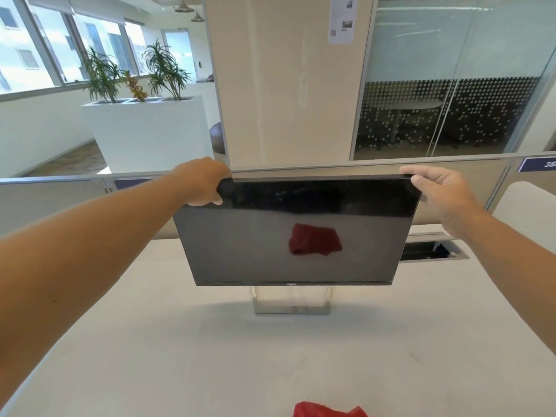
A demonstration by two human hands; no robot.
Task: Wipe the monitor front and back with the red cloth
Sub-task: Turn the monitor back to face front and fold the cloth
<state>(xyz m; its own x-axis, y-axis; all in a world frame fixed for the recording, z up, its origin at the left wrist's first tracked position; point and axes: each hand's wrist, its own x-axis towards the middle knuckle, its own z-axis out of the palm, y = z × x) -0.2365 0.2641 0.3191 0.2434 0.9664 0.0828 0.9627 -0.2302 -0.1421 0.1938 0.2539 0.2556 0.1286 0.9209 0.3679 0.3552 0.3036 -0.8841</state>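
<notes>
Monitor (pixel 294 236) top corners gripped: left hand (pixel 204 183), right hand (pixel 437 192).

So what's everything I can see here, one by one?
monitor: one, black, mid-desk
stand: one, silver, under the monitor
red cloth: one, red, desk's near edge, reflected in the monitor
desk: one, white, underneath
cable hatch: one, grey, open, desk's back right
planter: one, white, far left
plants: three, mostly green, in the planter
paper notice: one, white, on the column
left hand: one, grips monitor's top left corner
right hand: one, holds top right corner
</notes>
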